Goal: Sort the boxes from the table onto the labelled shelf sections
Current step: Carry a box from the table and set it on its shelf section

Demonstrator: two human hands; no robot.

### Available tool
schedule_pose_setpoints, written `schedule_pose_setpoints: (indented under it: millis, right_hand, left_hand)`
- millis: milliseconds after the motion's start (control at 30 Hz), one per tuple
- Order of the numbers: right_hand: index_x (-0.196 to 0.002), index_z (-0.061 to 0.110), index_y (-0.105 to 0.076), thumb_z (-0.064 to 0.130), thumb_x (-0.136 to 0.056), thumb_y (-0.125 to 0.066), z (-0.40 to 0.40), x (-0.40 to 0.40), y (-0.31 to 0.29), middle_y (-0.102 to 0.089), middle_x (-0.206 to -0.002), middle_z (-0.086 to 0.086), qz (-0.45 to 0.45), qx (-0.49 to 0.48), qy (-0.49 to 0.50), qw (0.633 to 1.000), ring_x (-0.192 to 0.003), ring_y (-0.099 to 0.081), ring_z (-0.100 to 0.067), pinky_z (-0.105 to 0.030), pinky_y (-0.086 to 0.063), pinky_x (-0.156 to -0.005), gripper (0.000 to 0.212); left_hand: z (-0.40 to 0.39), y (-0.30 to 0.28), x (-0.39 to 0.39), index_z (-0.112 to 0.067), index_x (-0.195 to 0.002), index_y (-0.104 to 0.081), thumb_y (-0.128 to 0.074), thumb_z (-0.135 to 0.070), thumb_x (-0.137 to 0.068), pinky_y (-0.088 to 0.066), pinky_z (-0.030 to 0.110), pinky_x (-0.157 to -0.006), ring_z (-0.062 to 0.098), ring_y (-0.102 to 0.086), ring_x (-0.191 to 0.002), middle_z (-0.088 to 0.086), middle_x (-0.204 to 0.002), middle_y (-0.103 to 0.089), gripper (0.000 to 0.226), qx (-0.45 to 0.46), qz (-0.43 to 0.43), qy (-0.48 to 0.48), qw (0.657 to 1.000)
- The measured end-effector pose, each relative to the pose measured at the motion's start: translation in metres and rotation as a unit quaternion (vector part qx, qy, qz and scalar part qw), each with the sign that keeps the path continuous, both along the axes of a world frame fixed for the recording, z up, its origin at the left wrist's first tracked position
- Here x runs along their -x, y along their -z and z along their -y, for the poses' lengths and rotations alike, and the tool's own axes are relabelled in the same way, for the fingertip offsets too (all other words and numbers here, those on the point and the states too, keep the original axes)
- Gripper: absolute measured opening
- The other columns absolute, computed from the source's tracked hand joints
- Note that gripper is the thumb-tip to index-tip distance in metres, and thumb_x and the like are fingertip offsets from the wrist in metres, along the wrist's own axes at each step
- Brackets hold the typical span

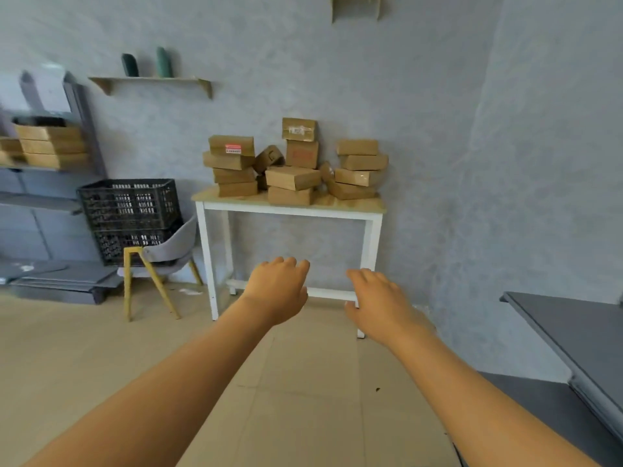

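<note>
Both arms reach forward over bare floor (84, 358), well short of the bench (290, 207). The left hand (278, 291) is palm down with fingers loosely curled, holding nothing. The right hand (377, 305) is palm down too, fingers relaxed and slightly spread, its grip empty. The two hands are near each other but apart.

The boxes (292, 176) are piled on the bench, which stands against the grey wall (337, 79). About fourteen can be counted: four stacked at the left, four at the right, four in the middle, and two small ones tilted in the gaps; the exact number is hard to tell. The front boxes sit close to the bench's near edge. The top left box carries a red label (233, 149).

At the far left, a grey shelf unit (84, 129) holds about four more boxes, stacked at its right end. Two black crates (129, 210) are stacked between that unit and the bench, with one chair (168, 254) just in front of them, touching the bench's left leg. A grey surface (573, 328) juts in at the right edge. A wall shelf (151, 80) bears two dark upright objects.
</note>
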State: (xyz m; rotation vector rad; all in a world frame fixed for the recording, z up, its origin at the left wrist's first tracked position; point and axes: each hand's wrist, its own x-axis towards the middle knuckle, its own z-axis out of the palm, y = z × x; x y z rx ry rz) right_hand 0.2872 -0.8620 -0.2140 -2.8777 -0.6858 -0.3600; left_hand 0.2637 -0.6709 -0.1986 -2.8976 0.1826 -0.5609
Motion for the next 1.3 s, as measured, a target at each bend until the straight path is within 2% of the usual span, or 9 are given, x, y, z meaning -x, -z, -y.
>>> schedule_pose_setpoints:
  millis: [100, 233, 467, 667, 867, 1133, 1300]
  right_hand:
    - [-0.149, 0.018, -0.035, 0.029, -0.101, -0.048, -0.031, -0.053, -0.004, -0.044, -0.147, -0.001, 0.006, -0.004, -0.026, 1.0, -0.135, -0.04, -0.024, -0.034, -0.034, -0.107, 0.051]
    - [-0.147, 0.016, -0.037, 0.027, -0.098, -0.049, -0.068, -0.134, -0.006, -0.047, -0.144, -0.003, 0.021, 0.006, -0.038, 0.999, -0.131, -0.041, -0.025, -0.034, -0.035, -0.107, 0.052]
    - [-0.146, 0.016, -0.038, 0.029, -0.099, -0.048, -0.115, -0.275, -0.023, -0.048, -0.143, -0.003, 0.03, 0.012, -0.02, 0.999, -0.13, -0.043, -0.025, -0.035, -0.035, -0.106, 0.049]
    - [-0.148, 0.016, -0.036, 0.029, -0.099, -0.049, -0.131, -0.382, -0.028, -0.047, -0.145, -0.005, 0.031, 0.02, -0.009, 0.999, -0.132, -0.042, -0.026, -0.036, -0.035, -0.108, 0.052]
    - [-0.15, 0.017, -0.034, 0.03, -0.099, -0.048, -0.141, -0.51, -0.019, -0.046, -0.146, -0.004, 0.044, 0.01, -0.015, 0.999, -0.132, -0.042, -0.025, -0.036, -0.035, -0.106, 0.055]
    - [-0.146, 0.017, -0.038, 0.03, -0.099, -0.051, -0.161, -0.678, -0.023, -0.048, -0.142, -0.004, 0.034, -0.016, -0.041, 0.998, -0.129, -0.044, -0.025, -0.036, -0.04, -0.102, 0.051]
    - [-0.144, 0.017, -0.041, 0.031, -0.1, -0.051, -0.199, -0.755, -0.023, -0.049, -0.14, -0.002, 0.03, 0.012, -0.075, 0.997, -0.13, -0.044, -0.024, -0.035, -0.041, -0.102, 0.048]
  left_hand:
    - [-0.029, -0.003, -0.048, -0.016, -0.129, -0.048, -0.044, -0.033, -0.1, -0.035, 0.031, -0.072, 0.025, -0.057, -0.103, 0.004, -0.112, -0.06, 0.034, 0.01, 0.007, -0.021, 1.0]
    - [-0.07, -0.005, -0.123, -0.016, -0.131, -0.048, -0.044, -0.034, -0.1, -0.038, 0.031, -0.073, 0.025, -0.058, -0.103, 0.004, -0.113, -0.061, 0.036, 0.01, 0.023, -0.031, 0.999]
    - [-0.135, -0.031, -0.266, -0.017, -0.137, -0.044, -0.045, -0.037, -0.1, -0.046, 0.034, -0.083, 0.025, -0.057, -0.111, 0.006, -0.121, -0.06, 0.042, 0.014, 0.037, -0.034, 0.999]
    - [-0.146, -0.031, -0.381, -0.017, -0.134, -0.046, -0.046, -0.037, -0.1, -0.05, 0.035, -0.087, 0.024, -0.058, -0.109, 0.005, -0.122, -0.061, 0.04, 0.013, 0.028, -0.014, 0.999]
    - [-0.152, -0.026, -0.503, -0.017, -0.138, -0.045, -0.047, -0.037, -0.1, -0.048, 0.035, -0.09, 0.024, -0.058, -0.11, 0.005, -0.123, -0.061, 0.043, 0.003, 0.027, -0.012, 1.0]
    - [-0.179, -0.031, -0.645, -0.019, -0.136, -0.046, -0.049, -0.038, -0.099, -0.048, 0.033, -0.085, 0.023, -0.058, -0.111, 0.003, -0.124, -0.061, 0.042, 0.019, 0.023, -0.057, 0.998]
    - [-0.216, -0.028, -0.716, -0.019, -0.134, -0.047, -0.049, -0.038, -0.099, -0.049, 0.034, -0.084, 0.023, -0.057, -0.112, 0.003, -0.125, -0.06, 0.041, 0.02, 0.004, -0.098, 0.995]
